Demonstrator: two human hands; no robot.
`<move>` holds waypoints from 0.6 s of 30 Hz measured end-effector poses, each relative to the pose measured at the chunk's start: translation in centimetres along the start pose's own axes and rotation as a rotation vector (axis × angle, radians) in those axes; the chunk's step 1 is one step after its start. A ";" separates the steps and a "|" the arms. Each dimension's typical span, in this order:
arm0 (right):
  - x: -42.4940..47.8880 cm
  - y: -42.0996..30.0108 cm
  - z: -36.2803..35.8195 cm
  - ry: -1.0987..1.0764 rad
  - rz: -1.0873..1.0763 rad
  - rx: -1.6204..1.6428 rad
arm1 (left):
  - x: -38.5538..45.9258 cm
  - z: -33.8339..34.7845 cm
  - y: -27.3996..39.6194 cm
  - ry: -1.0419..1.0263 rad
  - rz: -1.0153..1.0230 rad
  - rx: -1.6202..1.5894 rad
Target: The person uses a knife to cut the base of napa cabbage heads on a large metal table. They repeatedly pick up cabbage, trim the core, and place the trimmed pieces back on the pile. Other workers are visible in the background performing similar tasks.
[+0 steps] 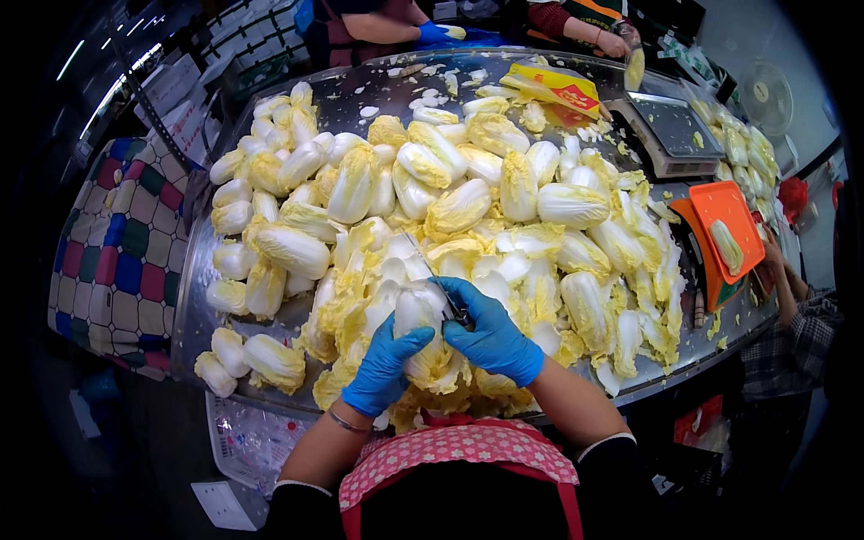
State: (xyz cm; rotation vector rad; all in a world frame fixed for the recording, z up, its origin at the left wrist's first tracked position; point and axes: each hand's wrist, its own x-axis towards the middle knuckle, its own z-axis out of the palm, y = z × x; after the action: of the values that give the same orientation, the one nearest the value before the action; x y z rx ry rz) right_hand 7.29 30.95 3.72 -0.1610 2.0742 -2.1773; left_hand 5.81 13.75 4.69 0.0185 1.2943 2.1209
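A napa cabbage [420, 310] is gripped from its left side by my left hand [385, 364], which wears a blue glove. My right hand [491, 332], gloved the same way, holds a dark-handled knife [460, 313]. Its narrow blade [422, 256] points up and left, passing along the cabbage's right side near its pale base. Whether the edge touches the cabbage, I cannot tell. Under and around both hands lie loose yellow-white cabbage leaves [344, 317]. Whole napa cabbages [290, 250] are heaped beyond them on the metal table [202, 270].
At the right stand a weighing scale [675, 128] and an orange-trayed scale [729, 216] bearing a cabbage. A wooden-handled tool [699, 309] lies nearby. Co-workers' hands [432, 32] [613, 44] [776, 260] show across the table and at the right. A yellow bag [553, 84] lies at the back.
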 end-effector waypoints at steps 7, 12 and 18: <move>-0.1 0.2 0.4 0.142 0.014 0.260 | -0.6 -0.8 -0.1 -0.119 -0.167 -0.364; -0.3 0.0 0.8 0.252 -0.009 0.140 | 0.3 -1.2 -1.0 -0.029 -0.017 -0.180; -1.2 -1.5 0.4 0.285 -0.029 -0.201 | 1.1 -1.5 -0.6 0.004 0.111 0.018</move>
State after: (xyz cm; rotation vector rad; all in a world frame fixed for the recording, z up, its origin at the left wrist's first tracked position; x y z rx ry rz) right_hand 8.53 30.80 5.22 0.1084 2.4572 -2.1095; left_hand 4.79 13.29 3.06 0.0961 1.3422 2.2035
